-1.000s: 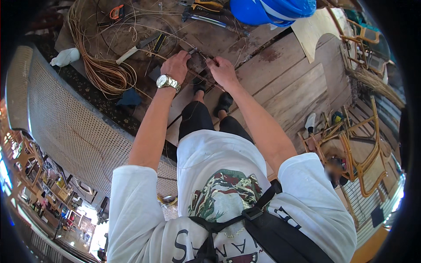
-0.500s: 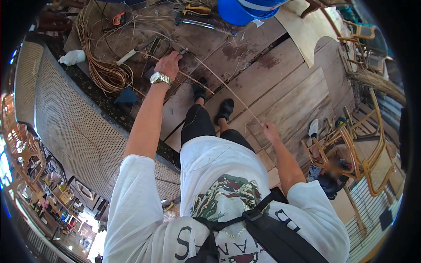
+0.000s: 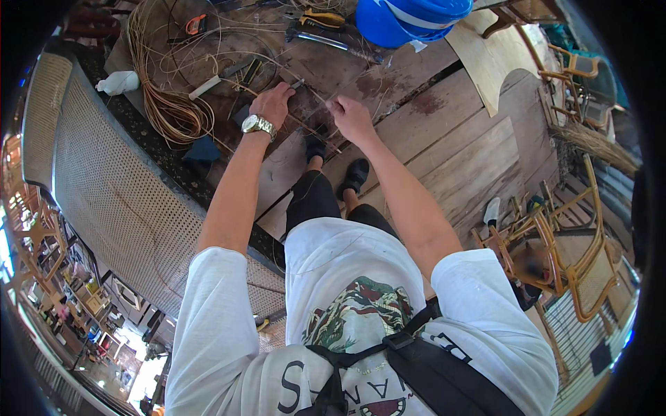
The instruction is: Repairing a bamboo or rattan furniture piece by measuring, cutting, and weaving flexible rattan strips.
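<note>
- My left hand (image 3: 272, 104), silver wristwatch (image 3: 255, 125) on the wrist, presses down on the dark woven cane panel (image 3: 305, 111) lying on the worn wooden plank table (image 3: 444, 132) — fingers curled over the weave, though I cannot tell whether they pinch a strand beneath.
- My right hand (image 3: 350, 118) sits just beside it, fingers closed in a pinch on a thin pale rattan strand (image 3: 316, 97) that runs across the panel toward the left hand.
- The strand is what matters here — it lies taut between my two hands, right over the weave.
- To do this well, I judge the left hand should pin the panel flat while the right keeps an even tension; a jerk could snap or kink so thin a strand.
- Keep the pull low and along the weave, not upward, so it seats cleanly.
- A loose coil of tan rattan strands (image 3: 166, 104) lies to my left, near the panel — spare material within reach.
- Yellow-handled pliers (image 3: 322, 19) and a blue plastic bucket (image 3: 409, 17) sit at the far edge, well apart from my hands.
- My black shoes (image 3: 355, 175) show below the table edge.
</note>
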`<state>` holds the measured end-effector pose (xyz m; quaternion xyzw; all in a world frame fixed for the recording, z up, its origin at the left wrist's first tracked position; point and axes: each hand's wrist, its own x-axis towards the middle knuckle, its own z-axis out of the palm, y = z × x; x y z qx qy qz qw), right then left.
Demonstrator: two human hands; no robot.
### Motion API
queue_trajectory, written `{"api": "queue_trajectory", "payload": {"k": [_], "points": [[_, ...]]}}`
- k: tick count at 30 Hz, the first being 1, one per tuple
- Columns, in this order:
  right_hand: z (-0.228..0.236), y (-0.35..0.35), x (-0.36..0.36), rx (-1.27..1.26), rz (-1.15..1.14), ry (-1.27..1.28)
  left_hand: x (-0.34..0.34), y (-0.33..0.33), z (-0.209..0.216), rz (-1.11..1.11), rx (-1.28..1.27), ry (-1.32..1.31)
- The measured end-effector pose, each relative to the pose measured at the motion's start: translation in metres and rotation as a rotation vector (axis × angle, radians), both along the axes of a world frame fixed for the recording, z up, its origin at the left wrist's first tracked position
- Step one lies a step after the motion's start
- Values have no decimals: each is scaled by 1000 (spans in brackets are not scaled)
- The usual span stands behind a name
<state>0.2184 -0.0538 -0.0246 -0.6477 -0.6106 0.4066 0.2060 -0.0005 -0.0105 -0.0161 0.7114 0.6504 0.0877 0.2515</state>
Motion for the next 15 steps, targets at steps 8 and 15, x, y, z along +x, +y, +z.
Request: {"api": "queue_trajectory", "payload": {"k": [8,15], "points": [[-27,-254,228,-676,224,-664,-8,-5,-2,4,-37,28],[91,-423,381,-1360,188,-1059,-3,-3,-6,-17,-16,-5]]}}
